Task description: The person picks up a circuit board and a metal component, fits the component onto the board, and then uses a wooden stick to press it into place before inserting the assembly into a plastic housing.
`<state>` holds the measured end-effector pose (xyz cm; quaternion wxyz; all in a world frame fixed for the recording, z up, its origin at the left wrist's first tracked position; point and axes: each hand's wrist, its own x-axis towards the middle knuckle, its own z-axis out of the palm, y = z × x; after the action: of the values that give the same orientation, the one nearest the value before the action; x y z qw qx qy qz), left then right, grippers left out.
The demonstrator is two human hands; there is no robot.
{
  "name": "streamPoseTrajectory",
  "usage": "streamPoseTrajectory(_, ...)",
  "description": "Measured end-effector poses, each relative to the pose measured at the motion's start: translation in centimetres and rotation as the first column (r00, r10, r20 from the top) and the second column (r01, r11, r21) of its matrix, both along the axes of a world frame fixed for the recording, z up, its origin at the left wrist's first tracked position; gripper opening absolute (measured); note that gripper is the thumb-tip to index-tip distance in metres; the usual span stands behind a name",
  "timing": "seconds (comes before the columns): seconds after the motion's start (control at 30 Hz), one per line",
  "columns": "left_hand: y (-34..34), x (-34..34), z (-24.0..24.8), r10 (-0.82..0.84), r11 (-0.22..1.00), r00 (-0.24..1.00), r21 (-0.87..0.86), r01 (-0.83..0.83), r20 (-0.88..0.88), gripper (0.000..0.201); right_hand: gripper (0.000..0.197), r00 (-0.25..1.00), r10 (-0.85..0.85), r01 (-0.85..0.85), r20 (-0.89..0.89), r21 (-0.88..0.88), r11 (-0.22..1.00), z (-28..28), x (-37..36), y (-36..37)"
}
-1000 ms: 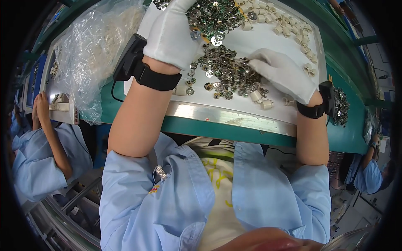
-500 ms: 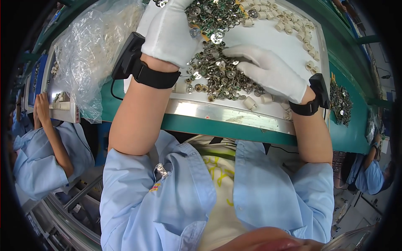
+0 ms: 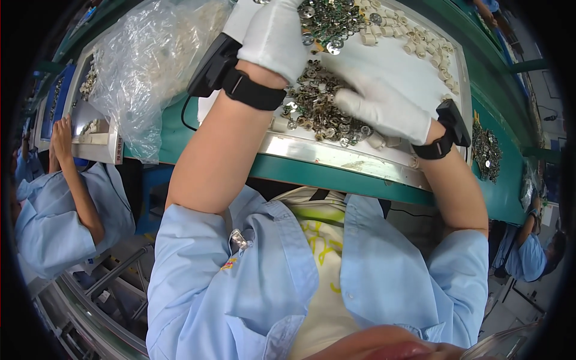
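My left hand [image 3: 273, 42], in a white glove, is at the upper edge beside the far heap of small metal and green parts [image 3: 339, 21]. Its fingers are cut off by the edge of the picture, so a grip cannot be made out. Also gloved in white, my right hand [image 3: 387, 99] reaches over the nearer heap of small shiny metal parts [image 3: 324, 99]. Its thumb lies against that heap, apart from the stretched, slightly blurred fingers. No held part shows in it. Both heaps lie on a white tray with a metal rim [image 3: 336, 153].
Cream-coloured cylindrical pieces [image 3: 414, 36] are scattered along the tray's far right side. A clear plastic bag [image 3: 144, 66] of pale pieces stands left of the tray. Another metal heap [image 3: 486, 150] lies on the green table at right. A co-worker [image 3: 72, 204] sits at left.
The view has shifted, so the left arm, tray and heaps appear farther right. My right hand's fingers have straightened over the nearer heap and are blurred by motion.
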<state>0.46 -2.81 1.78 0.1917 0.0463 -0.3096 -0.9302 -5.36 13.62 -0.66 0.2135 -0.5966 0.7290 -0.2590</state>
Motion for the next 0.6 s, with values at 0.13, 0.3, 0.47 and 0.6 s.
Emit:
streamPoseTrajectory(0.13,-0.2,-0.4,-0.4,0.024,0.999,0.998,-0.025,-0.025,-0.059,0.011,0.066,0.988,-0.070,0.057,-0.136,-0.097,0.994,-0.6,-2.9,-1.9)
streamPoseTrajectory(0.3,0.0,-0.5,-0.1,0.153,0.987,0.987,-0.047,-0.156,-0.052,0.010,0.063,0.993,0.119,-0.119,0.007,-0.038,0.992,-1.3,-2.0,-3.4)
streamPoseTrajectory(0.47,-0.5,-0.1,-0.4,0.123,0.986,0.984,-0.095,-0.136,-0.130,0.010,0.063,0.988,-0.099,0.078,0.115,0.169,0.983,4.5,0.5,-1.8)
streamPoseTrajectory(0.6,0.2,-1.1,-0.2,0.130,0.991,0.984,-0.022,-0.133,-0.125,0.010,0.062,0.907,-0.334,0.364,0.256,-0.081,0.928,0.6,-3.1,3.2)
